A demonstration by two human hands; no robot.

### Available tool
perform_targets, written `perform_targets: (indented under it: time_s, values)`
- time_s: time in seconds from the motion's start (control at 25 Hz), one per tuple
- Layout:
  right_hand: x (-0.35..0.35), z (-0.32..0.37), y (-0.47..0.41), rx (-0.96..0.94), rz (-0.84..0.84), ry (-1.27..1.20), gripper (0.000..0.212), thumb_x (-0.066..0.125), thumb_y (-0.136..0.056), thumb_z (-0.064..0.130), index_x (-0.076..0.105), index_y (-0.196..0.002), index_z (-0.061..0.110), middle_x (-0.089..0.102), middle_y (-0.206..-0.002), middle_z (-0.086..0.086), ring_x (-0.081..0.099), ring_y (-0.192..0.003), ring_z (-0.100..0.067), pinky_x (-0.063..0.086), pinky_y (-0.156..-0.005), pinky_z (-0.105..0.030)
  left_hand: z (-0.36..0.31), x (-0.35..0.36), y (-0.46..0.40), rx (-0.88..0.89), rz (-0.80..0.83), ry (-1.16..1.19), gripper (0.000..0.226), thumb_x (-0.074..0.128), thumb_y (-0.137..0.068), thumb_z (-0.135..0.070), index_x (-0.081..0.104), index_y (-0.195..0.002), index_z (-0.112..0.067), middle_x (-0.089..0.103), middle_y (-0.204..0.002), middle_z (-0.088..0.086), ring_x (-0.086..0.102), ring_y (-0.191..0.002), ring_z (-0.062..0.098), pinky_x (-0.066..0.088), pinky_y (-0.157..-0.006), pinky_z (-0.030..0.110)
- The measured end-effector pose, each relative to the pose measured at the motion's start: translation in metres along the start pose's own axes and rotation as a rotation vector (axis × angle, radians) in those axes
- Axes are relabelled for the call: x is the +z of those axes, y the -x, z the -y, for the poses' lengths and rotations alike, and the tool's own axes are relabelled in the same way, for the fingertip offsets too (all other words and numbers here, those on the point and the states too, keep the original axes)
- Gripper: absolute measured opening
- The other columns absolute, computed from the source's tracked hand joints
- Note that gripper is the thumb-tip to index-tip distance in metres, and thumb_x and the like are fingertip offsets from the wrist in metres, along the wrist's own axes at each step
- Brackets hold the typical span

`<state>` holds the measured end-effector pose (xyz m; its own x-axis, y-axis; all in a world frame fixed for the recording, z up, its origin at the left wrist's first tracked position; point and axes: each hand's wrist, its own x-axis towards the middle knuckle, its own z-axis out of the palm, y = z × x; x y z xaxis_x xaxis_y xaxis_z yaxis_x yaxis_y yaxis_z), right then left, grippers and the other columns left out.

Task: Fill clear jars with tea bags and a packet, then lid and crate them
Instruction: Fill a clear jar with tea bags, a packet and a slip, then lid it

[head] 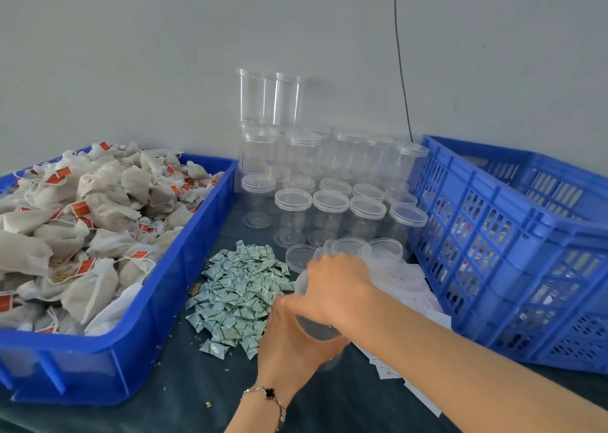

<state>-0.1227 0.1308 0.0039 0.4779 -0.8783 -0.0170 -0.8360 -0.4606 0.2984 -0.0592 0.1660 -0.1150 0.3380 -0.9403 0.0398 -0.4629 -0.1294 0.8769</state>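
Dark table (184, 396) under everything. Left of the held jar: blue tray (138, 343) heaped with tea bags (82, 222). Right of the jar: blue slatted crate (513, 261), standing just beside it. Behind the jar, against the wall: lidded clear jars (329, 208) in rows, some stacked. Just left of the jar: pile of green-white packets (240, 291). Under and right of the jar: white paper slips (418, 287). Jar (317, 329) itself near the table's front, tilted, gripped round its body by left hand (289, 340). Right hand (335, 287) curled over the jar's mouth, holding it from above. Bracelet (268, 394) on left wrist.
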Motion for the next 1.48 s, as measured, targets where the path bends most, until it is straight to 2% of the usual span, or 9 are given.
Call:
perform_targets:
  time_s: [0.2, 0.32, 0.44, 0.64, 0.76, 1.04, 1.2, 1.36, 1.48]
  values:
    - [-0.031, -0.023, 0.005, -0.272, 0.319, -0.175, 0.056, 0.071, -0.076, 0.038, 0.046, -0.126, 0.031, 0.054, -0.118, -0.002, 0.050, -0.101, -0.024, 0.043, -0.069, -0.033, 0.004, 0.004, 0.002, 0.016, 0.000, 0.000, 0.078, 0.070, -0.033, -0.076, 0.024, -0.089, -0.048, 0.054, -0.097, -0.019, 0.056, -0.084, -0.004, 0.052, -0.070, 0.028]
    - [-0.035, -0.027, 0.006, -0.402, 0.417, -0.113, 0.063, 0.070, -0.072, 0.003, 0.047, -0.124, 0.031, 0.053, -0.118, 0.001, 0.049, -0.103, -0.022, 0.047, -0.076, -0.038, 0.004, 0.006, 0.001, 0.055, -0.024, 0.051, 0.088, 0.074, -0.031, -0.072, 0.021, -0.100, -0.055, 0.056, -0.102, -0.020, 0.059, -0.090, -0.001, 0.054, -0.073, 0.031]
    - [-0.028, -0.018, 0.008, -0.386, 0.275, -0.304, 0.039, 0.062, -0.084, 0.045, 0.051, -0.118, 0.028, 0.053, -0.119, 0.004, 0.048, -0.110, -0.020, 0.036, -0.091, -0.048, 0.006, 0.007, 0.000, 0.084, 0.020, 0.074, 0.094, 0.075, -0.034, -0.070, 0.033, -0.115, -0.049, 0.057, -0.113, -0.019, 0.060, -0.095, 0.001, 0.054, -0.078, 0.032]
    - [-0.008, -0.006, 0.001, -0.101, 0.006, -0.051, 0.081, 0.019, -0.085, 0.074, 0.013, -0.149, 0.025, 0.048, -0.133, -0.014, 0.048, -0.116, -0.035, 0.043, -0.086, -0.044, 0.002, 0.004, 0.004, 0.087, 0.010, 0.110, 0.087, 0.080, -0.033, -0.068, 0.022, -0.097, -0.067, 0.058, -0.103, -0.025, 0.057, -0.092, -0.007, 0.052, -0.074, 0.026]
    - [-0.004, -0.010, 0.000, -0.002, 0.162, -0.013, 0.079, 0.027, -0.086, 0.071, 0.039, -0.138, 0.013, 0.052, -0.129, -0.012, 0.051, -0.113, -0.032, 0.042, -0.075, -0.035, 0.004, 0.004, 0.004, 0.051, 0.032, 0.071, 0.088, 0.078, -0.034, -0.071, 0.029, -0.104, -0.049, 0.059, -0.105, -0.018, 0.060, -0.094, -0.001, 0.054, -0.077, 0.032]
    - [-0.027, -0.040, 0.000, -0.375, 0.360, -0.228, 0.062, 0.073, -0.072, 0.033, 0.043, -0.126, 0.040, 0.044, -0.110, 0.004, 0.047, -0.096, -0.019, 0.047, -0.075, -0.035, 0.004, 0.005, -0.002, 0.076, 0.050, 0.091, 0.082, 0.081, -0.036, -0.062, 0.041, -0.103, -0.038, 0.060, -0.101, -0.018, 0.061, -0.089, 0.000, 0.055, -0.071, 0.034]
    - [-0.075, -0.071, -0.014, -0.448, 0.078, -0.335, 0.063, 0.079, -0.065, 0.016, 0.046, -0.113, 0.039, 0.043, -0.116, 0.008, 0.051, -0.087, -0.008, 0.044, -0.062, -0.021, 0.005, 0.008, -0.012, 0.055, 0.065, 0.117, 0.080, 0.085, -0.037, -0.062, 0.038, -0.097, -0.039, 0.059, -0.101, -0.017, 0.062, -0.090, 0.001, 0.056, -0.074, 0.037]
    - [-0.096, -0.110, -0.019, -0.177, -0.373, -0.620, 0.067, 0.079, -0.059, 0.050, 0.035, -0.107, 0.036, 0.054, -0.106, 0.001, 0.055, -0.088, -0.012, 0.047, -0.068, -0.027, 0.004, 0.011, -0.014, 0.074, 0.020, 0.102, 0.080, 0.083, -0.035, -0.065, 0.034, -0.094, -0.039, 0.055, -0.100, -0.019, 0.057, -0.087, -0.006, 0.052, -0.075, 0.026]
    - [-0.020, -0.116, -0.024, 0.080, -0.322, -0.669, 0.068, 0.074, -0.060, 0.058, 0.033, -0.102, 0.025, 0.047, -0.094, 0.007, 0.050, -0.078, -0.007, 0.043, -0.058, -0.025, 0.005, 0.012, -0.015, 0.074, 0.021, 0.118, 0.082, 0.082, -0.033, -0.066, 0.035, -0.095, -0.039, 0.055, -0.102, -0.019, 0.057, -0.089, -0.005, 0.052, -0.076, 0.027]
